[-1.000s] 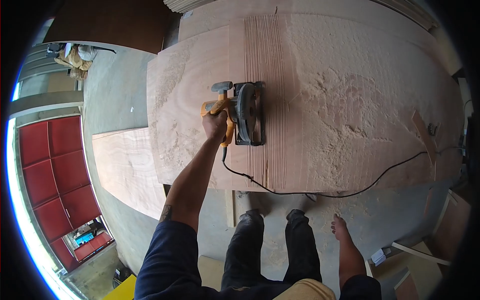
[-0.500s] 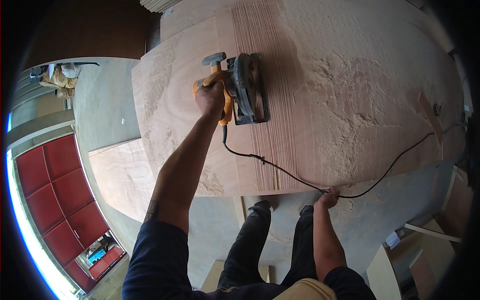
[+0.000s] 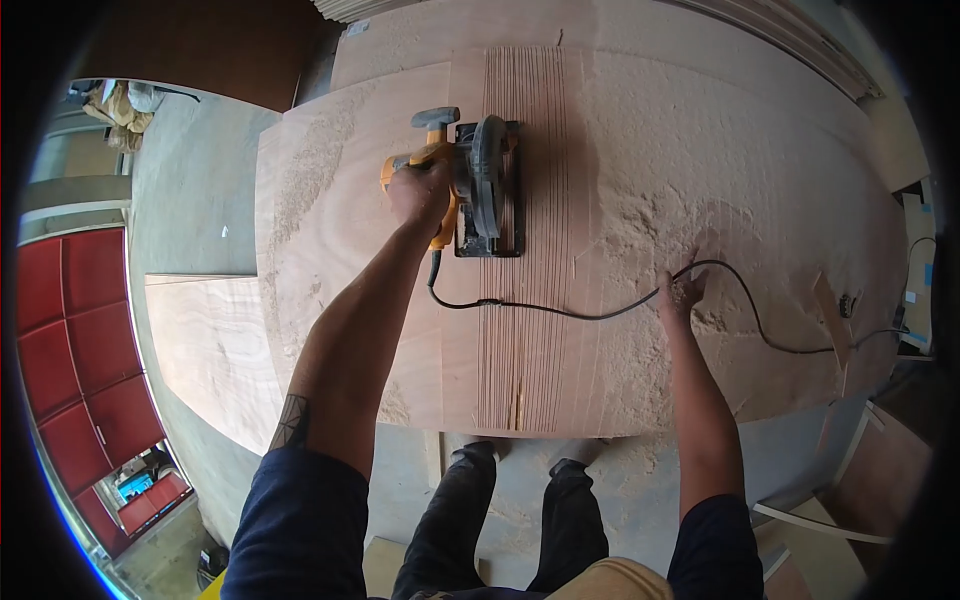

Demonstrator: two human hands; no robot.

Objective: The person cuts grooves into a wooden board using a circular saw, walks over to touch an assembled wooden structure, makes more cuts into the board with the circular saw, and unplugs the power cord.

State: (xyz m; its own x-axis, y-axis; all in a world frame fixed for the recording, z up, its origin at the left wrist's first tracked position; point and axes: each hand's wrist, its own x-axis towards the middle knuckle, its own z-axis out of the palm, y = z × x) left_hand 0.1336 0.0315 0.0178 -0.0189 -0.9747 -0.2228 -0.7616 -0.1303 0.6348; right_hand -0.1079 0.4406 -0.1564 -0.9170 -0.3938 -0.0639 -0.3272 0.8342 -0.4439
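My left hand point(image 3: 419, 194) is wrapped round the rear handle of an orange and black circular saw point(image 3: 486, 180). The saw's base plate rests on a large plywood sheet point(image 3: 370, 250), beside a band of many close parallel grooves point(image 3: 530, 350). A black power cord point(image 3: 590, 316) runs from the back of the saw across the grooves to my right hand point(image 3: 683, 290). The cord passes at the thumb side of that hand, which is held over the sawdust point(image 3: 640, 225). Its fingers are partly bent, and the cord lies in its grip.
A narrow wood strip point(image 3: 830, 318) lies near the sheet's right side by the cord. Cut boards point(image 3: 870, 465) stand on the floor at lower right. Another plywood sheet point(image 3: 215, 345) sticks out at left. Red panelled doors point(image 3: 90, 340) are at far left.
My right hand has lifted the cord from the near edge of the sheet to above the sawdust. The saw stays in my left hand, close to the same spot. The view has shifted.
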